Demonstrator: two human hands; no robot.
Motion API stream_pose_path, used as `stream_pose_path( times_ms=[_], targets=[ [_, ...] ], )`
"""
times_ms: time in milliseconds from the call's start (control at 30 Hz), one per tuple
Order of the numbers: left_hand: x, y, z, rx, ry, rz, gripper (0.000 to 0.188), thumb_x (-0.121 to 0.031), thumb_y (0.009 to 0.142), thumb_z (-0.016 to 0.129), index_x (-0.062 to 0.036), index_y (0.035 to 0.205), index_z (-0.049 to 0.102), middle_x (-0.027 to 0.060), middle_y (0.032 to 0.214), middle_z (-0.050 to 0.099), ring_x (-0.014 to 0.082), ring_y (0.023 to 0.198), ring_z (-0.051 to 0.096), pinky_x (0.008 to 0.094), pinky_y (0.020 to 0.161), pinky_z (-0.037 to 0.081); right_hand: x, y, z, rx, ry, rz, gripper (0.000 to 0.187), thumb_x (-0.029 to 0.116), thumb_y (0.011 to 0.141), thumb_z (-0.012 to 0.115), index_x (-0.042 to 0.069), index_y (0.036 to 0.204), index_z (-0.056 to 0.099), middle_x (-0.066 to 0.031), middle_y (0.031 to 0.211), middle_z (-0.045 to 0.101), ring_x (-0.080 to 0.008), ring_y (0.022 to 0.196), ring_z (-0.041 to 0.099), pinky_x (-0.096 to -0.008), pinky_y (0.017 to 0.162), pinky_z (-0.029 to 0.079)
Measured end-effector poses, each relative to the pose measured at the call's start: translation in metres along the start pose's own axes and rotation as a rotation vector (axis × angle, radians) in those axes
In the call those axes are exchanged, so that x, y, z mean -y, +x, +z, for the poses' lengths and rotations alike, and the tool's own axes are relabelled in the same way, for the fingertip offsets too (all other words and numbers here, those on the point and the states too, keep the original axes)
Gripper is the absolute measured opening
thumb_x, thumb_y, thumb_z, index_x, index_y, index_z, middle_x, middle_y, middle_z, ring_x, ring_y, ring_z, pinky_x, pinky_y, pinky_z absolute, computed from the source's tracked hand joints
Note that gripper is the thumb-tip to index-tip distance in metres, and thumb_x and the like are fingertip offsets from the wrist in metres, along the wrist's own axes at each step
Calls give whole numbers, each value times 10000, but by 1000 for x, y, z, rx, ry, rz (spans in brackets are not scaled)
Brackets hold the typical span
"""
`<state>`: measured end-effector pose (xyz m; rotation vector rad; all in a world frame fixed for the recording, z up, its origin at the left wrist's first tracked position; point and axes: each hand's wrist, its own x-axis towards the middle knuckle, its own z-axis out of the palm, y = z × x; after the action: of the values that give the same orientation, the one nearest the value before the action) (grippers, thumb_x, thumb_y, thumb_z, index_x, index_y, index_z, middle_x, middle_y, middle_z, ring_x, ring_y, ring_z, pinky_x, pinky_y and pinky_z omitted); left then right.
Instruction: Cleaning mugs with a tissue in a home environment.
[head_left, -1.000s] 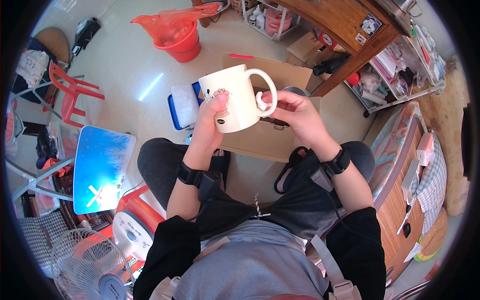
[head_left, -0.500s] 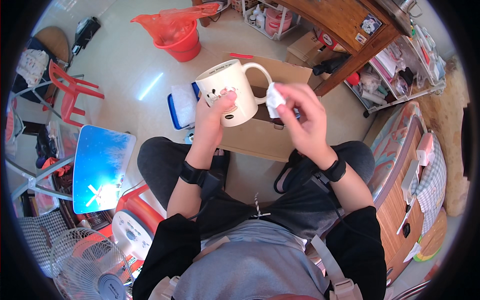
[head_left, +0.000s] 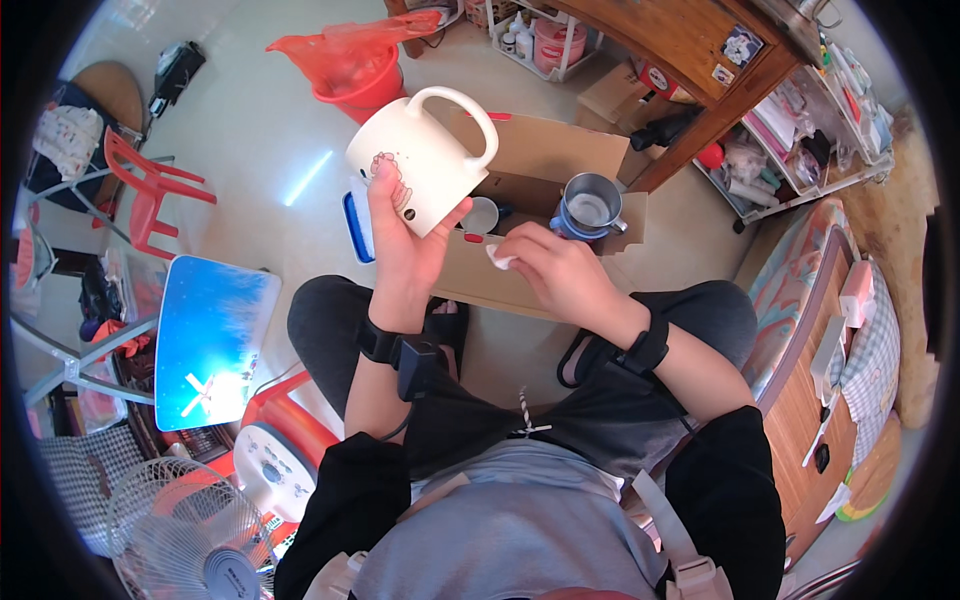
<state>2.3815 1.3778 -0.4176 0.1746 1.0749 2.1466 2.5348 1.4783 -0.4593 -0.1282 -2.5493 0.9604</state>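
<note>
A cream mug point(head_left: 428, 165) with a cartoon print is tilted in my left hand point(head_left: 408, 240), which grips it near the base with the thumb over the print. Its handle points up and to the right. My right hand point(head_left: 560, 268) pinches a crumpled white tissue point(head_left: 499, 258) just below and right of the mug, apart from it. Beyond my hands an open cardboard box point(head_left: 560, 148) stands on the floor. In it are a metal cup with a blue outside point(head_left: 590, 205) and a clear glass-like cup point(head_left: 481, 214), partly hidden by the mug.
A red bucket lined with a red bag point(head_left: 365, 85) stands ahead. To the left are a small red chair point(head_left: 150, 190), a blue folding table point(head_left: 215, 340) and a fan point(head_left: 190, 530). A wooden desk point(head_left: 660, 40) is at the far right; a wooden board point(head_left: 800, 440) lies beside me.
The mug has turned, its handle swinging upward and its base toward me, and has shifted left. My right hand has moved down and left with the tissue, uncovering the cups in the box.
</note>
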Motion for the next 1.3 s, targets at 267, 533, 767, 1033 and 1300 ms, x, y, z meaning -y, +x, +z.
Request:
stream_pose_path(
  times_ms=[267, 533, 767, 1033, 1300],
  targets=[
    [6, -1, -15, 107, -78, -144, 513, -503, 840, 482, -146, 1209, 456, 55, 1107, 579, 225, 955, 594, 318, 575, 536, 17, 18, -26, -326, 198, -132, 314, -92, 763, 572, 46, 1045, 575, -106, 981, 533, -251, 810, 574, -290, 696, 473],
    [21, -3, -6, 144, 11, -136, 594, -513, 847, 454, -85, 1256, 409, 100, 1124, 568, 226, 979, 590, 282, 520, 506, 16, 19, -27, -339, -101, -260, 427, -80, 664, 606, 91, 1055, 611, -65, 934, 509, -207, 744, 558, -290, 634, 474],
    [8, 4, -12, 392, -472, -452, 833, -660, 778, 455, -19, 1299, 343, 226, 1179, 497, 383, 1002, 537, 230, 442, 461, 1, 23, -38, -485, 14, 6, 276, -87, 773, 574, 52, 1007, 620, -75, 911, 534, -213, 745, 564, -282, 656, 464],
    [17, 6, -23, 484, -350, -435, 799, -636, 780, 462, -63, 1323, 343, 225, 1201, 487, 375, 1045, 529, 283, 554, 511, 7, 22, -50, -396, 277, 46, 275, -51, 785, 599, 57, 1032, 651, -57, 960, 592, -156, 826, 562, -238, 704, 443],
    [22, -5, -15, 300, -32, -165, 762, -560, 762, 540, -78, 1320, 348, 139, 1252, 471, 298, 1137, 485, 475, 947, 412, 7, 17, -47, -48, 930, 185, 240, -36, 826, 583, 16, 1056, 628, -56, 1080, 555, -113, 898, 559, -233, 757, 468]
  ],
)
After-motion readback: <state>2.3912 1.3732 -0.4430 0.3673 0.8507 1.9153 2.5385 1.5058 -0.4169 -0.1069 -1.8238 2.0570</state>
